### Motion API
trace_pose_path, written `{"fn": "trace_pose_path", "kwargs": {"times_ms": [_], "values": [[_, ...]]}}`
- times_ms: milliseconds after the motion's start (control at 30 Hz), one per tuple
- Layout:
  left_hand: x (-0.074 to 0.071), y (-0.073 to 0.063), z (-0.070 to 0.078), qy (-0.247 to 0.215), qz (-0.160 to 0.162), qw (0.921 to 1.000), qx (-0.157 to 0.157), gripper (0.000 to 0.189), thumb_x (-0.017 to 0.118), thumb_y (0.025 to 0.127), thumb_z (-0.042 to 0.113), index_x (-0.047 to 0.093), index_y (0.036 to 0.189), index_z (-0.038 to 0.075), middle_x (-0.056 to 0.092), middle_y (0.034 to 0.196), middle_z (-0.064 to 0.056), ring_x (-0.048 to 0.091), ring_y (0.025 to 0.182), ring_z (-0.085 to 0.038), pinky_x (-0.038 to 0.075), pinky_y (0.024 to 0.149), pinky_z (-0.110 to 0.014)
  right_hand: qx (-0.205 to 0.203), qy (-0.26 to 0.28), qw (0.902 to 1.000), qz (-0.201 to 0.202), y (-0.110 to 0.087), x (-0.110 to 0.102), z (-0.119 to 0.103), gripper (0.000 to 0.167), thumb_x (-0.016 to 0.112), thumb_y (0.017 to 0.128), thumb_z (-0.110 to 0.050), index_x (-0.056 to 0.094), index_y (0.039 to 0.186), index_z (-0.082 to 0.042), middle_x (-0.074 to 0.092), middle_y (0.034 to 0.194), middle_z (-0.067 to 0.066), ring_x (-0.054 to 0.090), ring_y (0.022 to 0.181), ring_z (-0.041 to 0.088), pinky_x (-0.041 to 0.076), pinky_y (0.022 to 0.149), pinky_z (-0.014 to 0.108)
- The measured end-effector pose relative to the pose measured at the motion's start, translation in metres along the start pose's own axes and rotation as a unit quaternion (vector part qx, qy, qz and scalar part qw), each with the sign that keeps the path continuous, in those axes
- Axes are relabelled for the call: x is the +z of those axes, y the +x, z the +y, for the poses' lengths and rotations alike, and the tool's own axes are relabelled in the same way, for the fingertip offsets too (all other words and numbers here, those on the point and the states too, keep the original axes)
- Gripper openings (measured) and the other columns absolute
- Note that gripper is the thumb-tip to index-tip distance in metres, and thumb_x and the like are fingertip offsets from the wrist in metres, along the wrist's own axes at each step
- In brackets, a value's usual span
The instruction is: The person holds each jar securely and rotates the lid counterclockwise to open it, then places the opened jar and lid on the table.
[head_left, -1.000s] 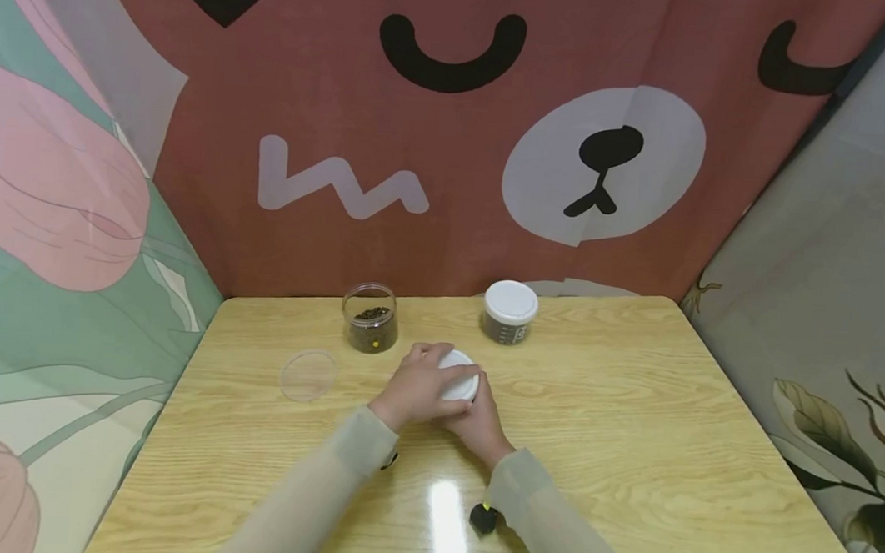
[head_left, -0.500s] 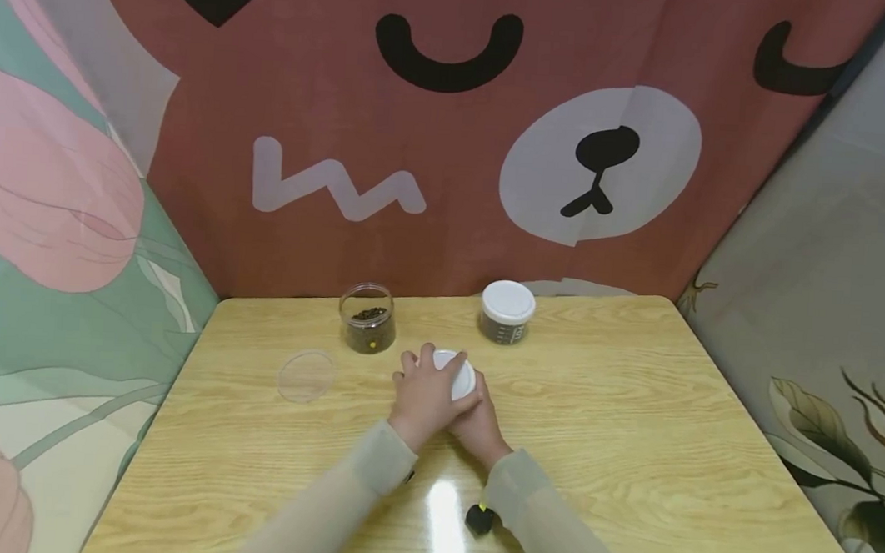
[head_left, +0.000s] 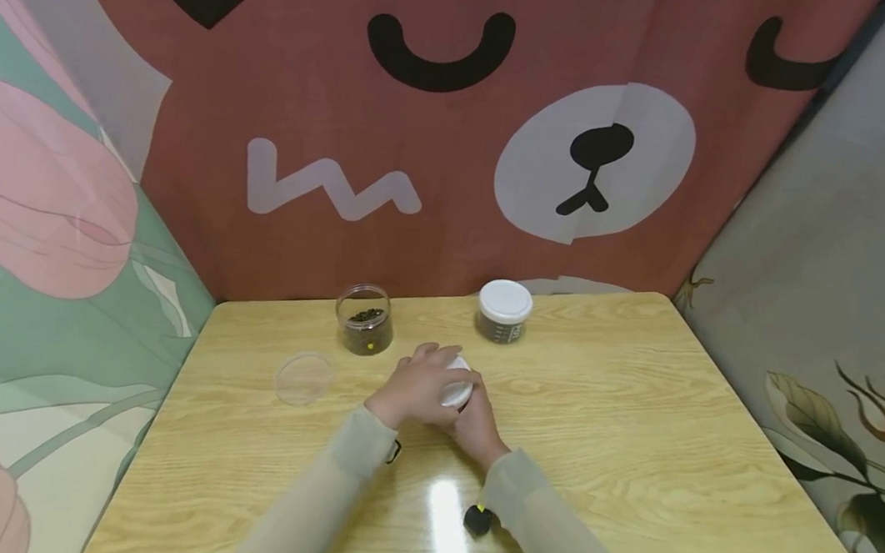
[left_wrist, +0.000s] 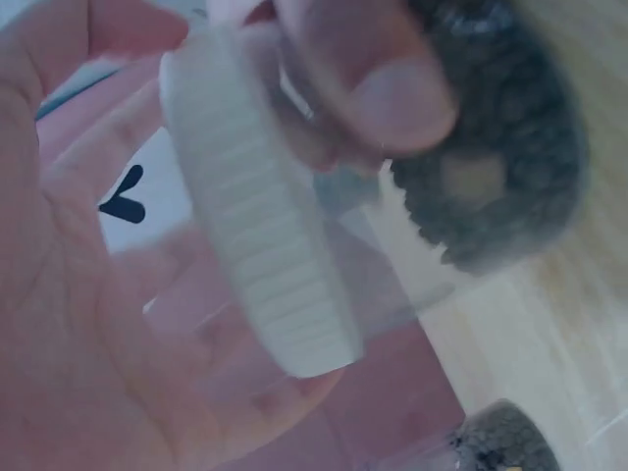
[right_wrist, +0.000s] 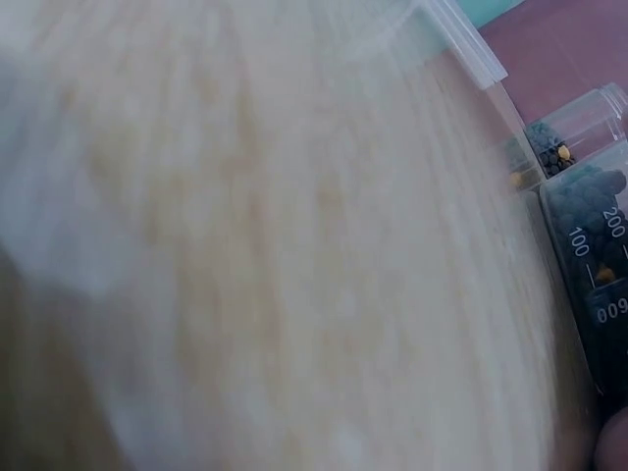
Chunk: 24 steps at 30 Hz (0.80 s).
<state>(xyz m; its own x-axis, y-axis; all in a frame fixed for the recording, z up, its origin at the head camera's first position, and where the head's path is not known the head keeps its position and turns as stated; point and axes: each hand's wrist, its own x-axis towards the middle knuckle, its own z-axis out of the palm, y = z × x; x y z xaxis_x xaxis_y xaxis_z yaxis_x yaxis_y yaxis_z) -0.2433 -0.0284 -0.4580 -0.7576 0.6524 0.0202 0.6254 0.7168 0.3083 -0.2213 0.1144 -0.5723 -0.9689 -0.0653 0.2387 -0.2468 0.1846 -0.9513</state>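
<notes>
My left hand (head_left: 414, 388) lies over a ridged white lid (head_left: 458, 386), its fingers curled round the rim. Under it my right hand (head_left: 478, 424) holds the jar's body. In the left wrist view the clear jar (left_wrist: 491, 167) is tilted, with dark grains inside and a pale spot on its wall. A thumb of the right hand presses its side there, and the lid sits across its mouth. Whether the lid is loose I cannot tell. In the right wrist view, a jar with printed measure marks (right_wrist: 599, 255) is cropped beside a fingertip.
An uncovered clear jar (head_left: 368, 335) of dark grains stands behind the hands, left. A flat clear disc (head_left: 304, 378) lies in front of it on the wooden table (head_left: 628, 453). At the back right is a white-lidded jar (head_left: 504, 313). A printed cloth (head_left: 444, 251) hangs behind.
My left hand first turned clockwise on the lid, its fingers pointing forward. Now it has swung back, its wrist farther left. The right hand stays nearly in place.
</notes>
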Motion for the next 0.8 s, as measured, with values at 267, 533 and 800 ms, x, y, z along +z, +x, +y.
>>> {"fn": "trace_pose_path", "kwargs": {"times_ms": [267,533,800], "values": [[-0.005,0.006,-0.001,0.022,-0.023,0.9995,-0.002,0.059,0.076,0.077,0.039,0.064,0.135,0.041,0.044,0.155,-0.011,0.042,0.129,-0.042,0.045,0.085,-0.056,0.018,0.021,0.9996,-0.006,-0.001,0.002,-0.002,0.097,0.086,0.075,-0.001,0.026,0.151,-0.002,0.043,0.149,0.02,0.049,0.133,0.034,0.04,0.112,0.048],[0.001,0.005,0.007,0.029,0.02,0.9968,-0.072,0.053,0.068,0.091,0.055,0.061,0.14,0.038,0.048,0.145,-0.016,0.043,0.115,-0.05,0.05,0.071,-0.062,0.027,-0.002,0.9996,0.003,-0.001,0.001,-0.003,0.098,0.09,0.074,-0.009,0.029,0.151,-0.006,0.045,0.147,0.015,0.049,0.132,0.033,0.039,0.112,0.049],[0.013,0.006,0.023,0.05,0.076,0.9792,-0.181,0.059,0.065,0.088,0.065,0.06,0.141,0.038,0.051,0.136,-0.019,0.044,0.115,-0.052,0.053,0.073,-0.063,0.027,-0.017,0.9992,0.023,-0.003,0.003,-0.004,0.093,0.089,0.071,-0.006,0.035,0.146,-0.001,0.05,0.142,0.023,0.049,0.132,0.041,0.039,0.111,0.055]]}}
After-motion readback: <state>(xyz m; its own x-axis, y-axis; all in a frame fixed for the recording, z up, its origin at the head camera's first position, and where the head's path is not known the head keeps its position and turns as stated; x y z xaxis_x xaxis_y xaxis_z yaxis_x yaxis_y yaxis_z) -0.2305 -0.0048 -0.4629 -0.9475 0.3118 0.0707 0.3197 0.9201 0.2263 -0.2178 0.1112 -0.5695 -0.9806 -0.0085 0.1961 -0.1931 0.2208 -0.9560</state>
